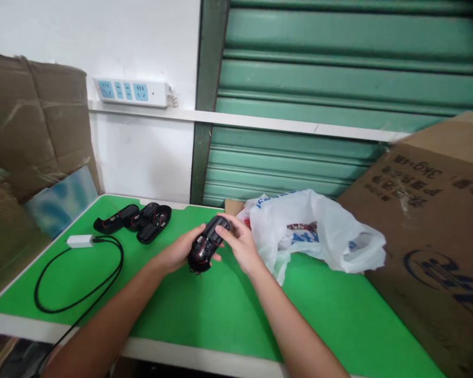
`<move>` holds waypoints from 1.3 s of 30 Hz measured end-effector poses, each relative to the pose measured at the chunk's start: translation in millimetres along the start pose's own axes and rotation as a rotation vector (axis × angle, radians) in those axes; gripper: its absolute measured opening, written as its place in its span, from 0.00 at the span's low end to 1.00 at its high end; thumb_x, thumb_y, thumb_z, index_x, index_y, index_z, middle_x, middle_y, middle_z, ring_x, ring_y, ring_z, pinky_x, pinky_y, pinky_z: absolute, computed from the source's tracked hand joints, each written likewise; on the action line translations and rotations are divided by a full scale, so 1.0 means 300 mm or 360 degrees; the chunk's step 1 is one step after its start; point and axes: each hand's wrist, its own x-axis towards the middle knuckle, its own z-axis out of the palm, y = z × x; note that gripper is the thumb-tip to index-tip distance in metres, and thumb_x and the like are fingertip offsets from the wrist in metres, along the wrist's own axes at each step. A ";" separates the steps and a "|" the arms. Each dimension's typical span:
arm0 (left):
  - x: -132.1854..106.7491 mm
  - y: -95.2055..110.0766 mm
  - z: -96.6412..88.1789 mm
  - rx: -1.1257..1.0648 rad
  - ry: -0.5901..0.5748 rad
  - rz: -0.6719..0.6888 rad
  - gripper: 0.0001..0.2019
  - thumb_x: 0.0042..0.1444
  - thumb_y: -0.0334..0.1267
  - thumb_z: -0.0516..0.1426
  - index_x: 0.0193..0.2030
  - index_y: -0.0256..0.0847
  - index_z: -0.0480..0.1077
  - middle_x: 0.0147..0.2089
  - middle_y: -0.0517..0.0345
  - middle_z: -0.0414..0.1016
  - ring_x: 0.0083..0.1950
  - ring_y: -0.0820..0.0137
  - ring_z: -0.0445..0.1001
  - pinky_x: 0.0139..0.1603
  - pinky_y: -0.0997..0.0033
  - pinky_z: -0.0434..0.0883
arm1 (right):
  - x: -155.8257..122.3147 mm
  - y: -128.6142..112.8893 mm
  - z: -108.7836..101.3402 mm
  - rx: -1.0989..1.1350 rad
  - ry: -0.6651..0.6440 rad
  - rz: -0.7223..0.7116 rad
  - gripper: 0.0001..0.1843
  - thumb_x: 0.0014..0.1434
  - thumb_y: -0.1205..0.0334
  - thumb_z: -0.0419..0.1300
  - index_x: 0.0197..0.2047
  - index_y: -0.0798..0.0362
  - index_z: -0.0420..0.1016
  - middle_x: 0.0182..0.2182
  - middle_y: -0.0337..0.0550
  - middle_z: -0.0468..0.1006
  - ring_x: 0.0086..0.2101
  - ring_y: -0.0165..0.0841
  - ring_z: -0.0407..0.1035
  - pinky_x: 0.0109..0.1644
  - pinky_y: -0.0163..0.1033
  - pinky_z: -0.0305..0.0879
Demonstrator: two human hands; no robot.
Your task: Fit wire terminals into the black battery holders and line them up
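Both my hands hold a black plastic device (205, 248) above the middle of the green mat. It is a long rounded housing with a ribbed part at its upper end and thin red wires with small parts inside at its lower end. My left hand (180, 249) grips its left side, fingers partly hidden behind it. My right hand (240, 242) closes around the upper right end, the thumb resting on the ribbed part. Several similar black devices (154, 223) lie together at the back left, red wires showing on them.
A white plastic bag (276, 226) with things inside stands right of my hands. A white block (80, 241) on a black cable (39, 294) lies left on the green mat (205, 320). Cardboard boxes (63, 110) flank both sides. A power strip (157, 94) hangs on the wall.
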 end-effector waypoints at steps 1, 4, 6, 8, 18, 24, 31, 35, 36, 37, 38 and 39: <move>-0.001 0.007 0.002 -0.0066 0.0062 0.0013 0.25 0.71 0.53 0.51 0.57 0.33 0.76 0.45 0.42 0.85 0.32 0.65 0.83 0.29 0.71 0.77 | 0.007 0.008 -0.007 -0.0048 0.0067 -0.0026 0.27 0.54 0.46 0.70 0.54 0.46 0.77 0.43 0.42 0.80 0.42 0.37 0.73 0.42 0.39 0.70; 0.004 0.038 -0.004 -0.0268 0.0355 0.0177 0.23 0.73 0.45 0.47 0.56 0.30 0.77 0.43 0.42 0.86 0.30 0.68 0.82 0.29 0.72 0.78 | 0.019 0.030 -0.037 -0.0217 0.0065 0.0009 0.22 0.60 0.44 0.62 0.53 0.47 0.75 0.39 0.40 0.78 0.35 0.35 0.72 0.34 0.38 0.67; 0.009 0.059 -0.014 -0.0385 0.0543 0.0301 0.24 0.73 0.43 0.45 0.57 0.29 0.76 0.44 0.42 0.86 0.31 0.66 0.83 0.29 0.70 0.79 | 0.012 0.045 -0.051 -0.0592 -0.0068 -0.0077 0.14 0.61 0.48 0.62 0.42 0.49 0.77 0.35 0.41 0.77 0.34 0.36 0.71 0.38 0.41 0.67; 0.011 0.075 -0.023 -0.0481 0.0660 0.0368 0.23 0.73 0.41 0.45 0.58 0.28 0.76 0.45 0.42 0.86 0.34 0.64 0.84 0.32 0.68 0.80 | -0.009 0.059 -0.054 -0.1088 -0.0181 -0.0253 0.07 0.59 0.55 0.63 0.35 0.50 0.75 0.35 0.42 0.75 0.38 0.38 0.70 0.45 0.44 0.67; 0.005 0.073 -0.024 -0.0618 0.0662 0.0414 0.23 0.73 0.40 0.45 0.58 0.27 0.76 0.44 0.41 0.86 0.40 0.62 0.85 0.38 0.67 0.83 | -0.076 0.099 -0.009 -0.2014 -0.0536 -0.0588 0.07 0.66 0.69 0.55 0.39 0.51 0.73 0.43 0.51 0.74 0.45 0.45 0.67 0.52 0.49 0.68; 0.013 0.053 -0.023 -0.0633 0.0600 0.0369 0.23 0.72 0.42 0.46 0.56 0.29 0.77 0.44 0.42 0.85 0.40 0.62 0.85 0.39 0.66 0.82 | -0.078 0.089 -0.028 -0.2050 -0.0556 -0.0621 0.08 0.66 0.71 0.54 0.39 0.51 0.71 0.45 0.53 0.74 0.45 0.46 0.66 0.51 0.51 0.68; 0.010 0.054 -0.018 -0.0711 0.0601 0.0340 0.24 0.73 0.42 0.44 0.60 0.29 0.74 0.45 0.40 0.85 0.39 0.62 0.85 0.38 0.65 0.82 | -0.066 0.056 -0.056 -0.1792 -0.0547 -0.0623 0.08 0.67 0.70 0.52 0.39 0.50 0.70 0.46 0.51 0.75 0.48 0.45 0.69 0.53 0.50 0.69; 0.009 0.050 -0.015 -0.0703 0.0510 0.0362 0.23 0.73 0.41 0.45 0.65 0.32 0.70 0.47 0.41 0.85 0.39 0.61 0.85 0.37 0.63 0.82 | -0.068 0.034 -0.031 -0.1595 -0.0495 -0.0638 0.06 0.66 0.67 0.55 0.41 0.50 0.73 0.46 0.50 0.76 0.48 0.45 0.70 0.54 0.52 0.70; 0.011 0.045 -0.014 -0.0686 0.0484 0.0384 0.22 0.72 0.41 0.46 0.66 0.34 0.69 0.47 0.42 0.85 0.40 0.61 0.85 0.38 0.62 0.82 | -0.068 0.026 -0.024 -0.1522 -0.0437 -0.0656 0.06 0.66 0.66 0.55 0.43 0.50 0.73 0.45 0.49 0.76 0.47 0.44 0.71 0.53 0.51 0.70; 0.015 0.038 -0.014 -0.0659 0.0467 0.0413 0.22 0.72 0.40 0.46 0.66 0.36 0.68 0.48 0.43 0.84 0.40 0.61 0.85 0.38 0.63 0.82 | -0.068 0.017 -0.018 -0.1425 -0.0366 -0.0667 0.07 0.66 0.65 0.56 0.44 0.50 0.74 0.44 0.48 0.77 0.46 0.43 0.72 0.52 0.50 0.70; 0.019 0.030 -0.014 -0.0623 0.0460 0.0441 0.21 0.72 0.39 0.47 0.66 0.37 0.67 0.48 0.45 0.84 0.40 0.62 0.85 0.38 0.63 0.82 | -0.067 0.008 -0.012 -0.1305 -0.0289 -0.0659 0.08 0.66 0.65 0.56 0.45 0.50 0.75 0.43 0.47 0.77 0.44 0.42 0.72 0.50 0.48 0.71; 0.023 0.021 -0.013 -0.0581 0.0461 0.0458 0.21 0.71 0.38 0.48 0.66 0.38 0.67 0.47 0.46 0.84 0.40 0.63 0.84 0.38 0.64 0.82 | -0.067 0.000 -0.007 -0.1168 -0.0214 -0.0627 0.08 0.66 0.64 0.56 0.46 0.49 0.75 0.42 0.46 0.78 0.42 0.40 0.73 0.47 0.46 0.71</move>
